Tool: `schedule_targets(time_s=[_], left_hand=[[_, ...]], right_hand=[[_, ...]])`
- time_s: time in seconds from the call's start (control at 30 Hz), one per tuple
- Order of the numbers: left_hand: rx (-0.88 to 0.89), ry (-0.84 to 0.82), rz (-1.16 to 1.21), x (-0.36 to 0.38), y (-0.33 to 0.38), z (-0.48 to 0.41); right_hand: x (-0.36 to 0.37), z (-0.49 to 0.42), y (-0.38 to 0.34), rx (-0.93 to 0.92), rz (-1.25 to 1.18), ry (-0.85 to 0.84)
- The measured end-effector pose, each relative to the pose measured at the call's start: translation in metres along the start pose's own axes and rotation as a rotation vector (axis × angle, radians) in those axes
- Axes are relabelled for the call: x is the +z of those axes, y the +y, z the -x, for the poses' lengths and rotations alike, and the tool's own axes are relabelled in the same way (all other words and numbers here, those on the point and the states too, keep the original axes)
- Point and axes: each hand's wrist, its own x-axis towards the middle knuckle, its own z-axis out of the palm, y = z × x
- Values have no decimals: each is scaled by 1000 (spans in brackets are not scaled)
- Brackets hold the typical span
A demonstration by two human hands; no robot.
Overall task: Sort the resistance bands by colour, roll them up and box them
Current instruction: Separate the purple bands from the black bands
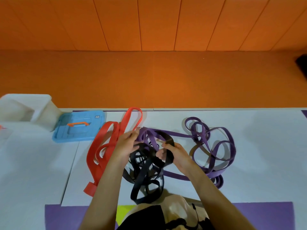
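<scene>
- Head view: the right hand (174, 153) grips a wide loop of the black bands (144, 178), fingers curled round it, above the tangle.
- The left hand (127, 145) pinches a loop of the purple bands (214, 146) where they cross the black heap.
- The red bands (103, 146) lie left of both hands on the white table (265, 155).
- A blue lid (78, 127) and a white box (25, 110) sit far left.

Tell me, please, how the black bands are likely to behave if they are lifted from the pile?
Probably floppy: the black bands droop in loose loops from the right hand. Likely to snag, since they interlace with the purple bands. Unlikely to roll, being flat strips.
</scene>
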Motion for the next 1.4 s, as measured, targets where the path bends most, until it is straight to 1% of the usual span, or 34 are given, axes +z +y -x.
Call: schedule_targets(time_s=[0.1, 0.23, 0.37, 0.47, 0.57, 0.63, 0.73, 0.8, 0.93, 1.07, 1.13, 1.27, 1.33, 1.4], left_hand=[[90, 8, 134, -14, 20, 4], [222, -20, 229, -29, 45, 17], [308, -94, 340, -36, 64, 26], [341, -130, 339, -36, 69, 27], [299, -117, 281, -35, 64, 23], [246, -60, 236, -35, 57, 18], [187, 3, 268, -41, 46, 13], [143, -35, 303, -49, 39, 13], [54, -194, 325, -64, 24, 12], [101, -240, 86, -73, 19, 11], [134, -184, 65, -75, 17, 11], [101, -36, 100, -73, 15, 9], [135, 51, 17, -72, 15, 9], [217, 203, -62, -74, 16, 10]], right_hand=[[-9, -3, 2, 30, 103, 126], [-26, -6, 7, 84, 145, 314], [-43, -9, 11, 125, 87, 409], [-51, -11, 12, 135, 98, 453], [-55, -14, 16, 134, 155, 474], [-57, -15, 18, 125, 190, 470], [-60, -15, 20, 129, 219, 493], [-65, -14, 21, 137, 219, 521], [-70, -12, 20, 151, 174, 539], [-73, -12, 20, 156, 183, 536], [-73, -13, 22, 153, 189, 531], [-73, -14, 25, 152, 197, 516], [-74, -15, 25, 164, 178, 522], [-75, -15, 26, 173, 158, 534]])
